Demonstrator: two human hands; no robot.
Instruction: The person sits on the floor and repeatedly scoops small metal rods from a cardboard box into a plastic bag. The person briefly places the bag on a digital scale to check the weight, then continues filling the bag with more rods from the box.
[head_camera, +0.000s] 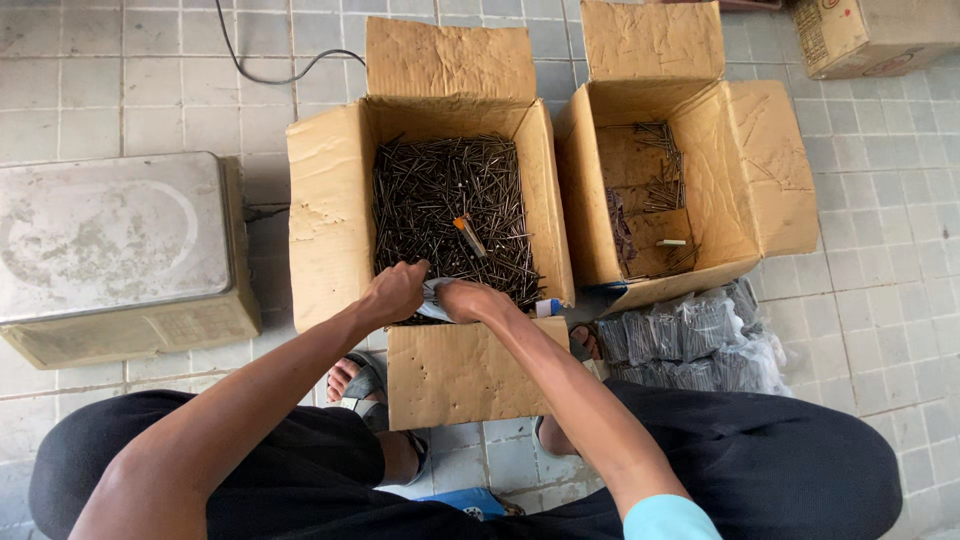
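A pale tiled floor (150, 90) is seen, on which an open cardboard box (325, 200) filled with dark nails (440, 200) is set as the central landmark. At the near edge of that box, a clear plastic bag (432, 298) is gripped by the left hand (395, 292) and the right hand (470, 300), both closed on it. A metal scale (115, 250) is placed left of the box, a nearly empty second box (770, 170) right of it, and bagged nails (690, 335) lie to its lower right.
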